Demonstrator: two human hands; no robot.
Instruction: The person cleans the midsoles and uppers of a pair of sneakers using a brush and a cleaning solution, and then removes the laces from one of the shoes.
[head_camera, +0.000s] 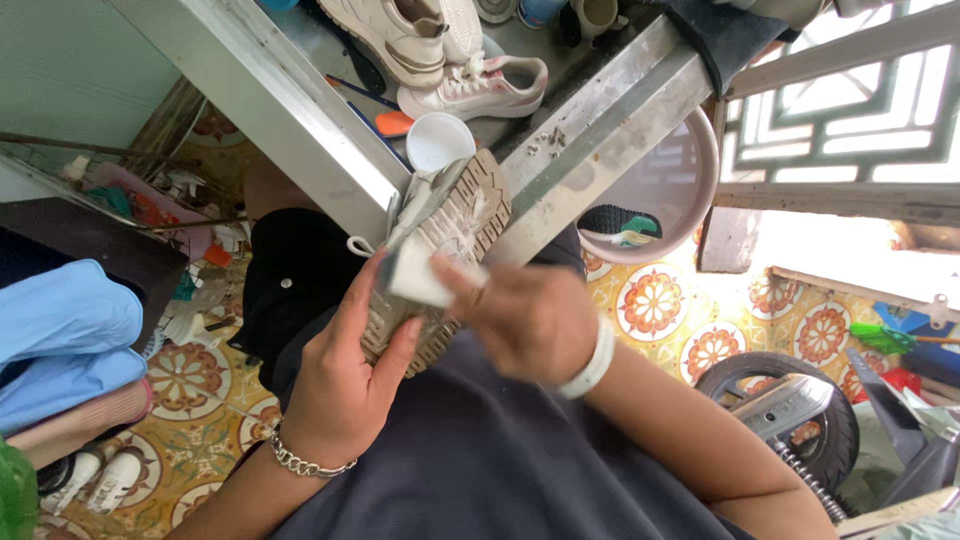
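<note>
My left hand (340, 385), with a chain bracelet on its wrist, grips a shoe (470, 205) from below and turns its ridged tan sole up towards me. My right hand (530, 315), with a white band on its wrist, presses a small white pad (415, 280) against the sole near the heel end. The right hand's fingers are blurred. The shoe's pale upper and a lace loop show behind the sole, over my dark lap.
A metal table (300, 110) ahead carries two white sneakers (480, 85) and a white cup (438, 140). A pink basin (690, 190) holds a dark shoe (620, 222). A motorbike wheel (790, 400) stands right, blue cloth (60, 320) and small white shoes (95, 480) left.
</note>
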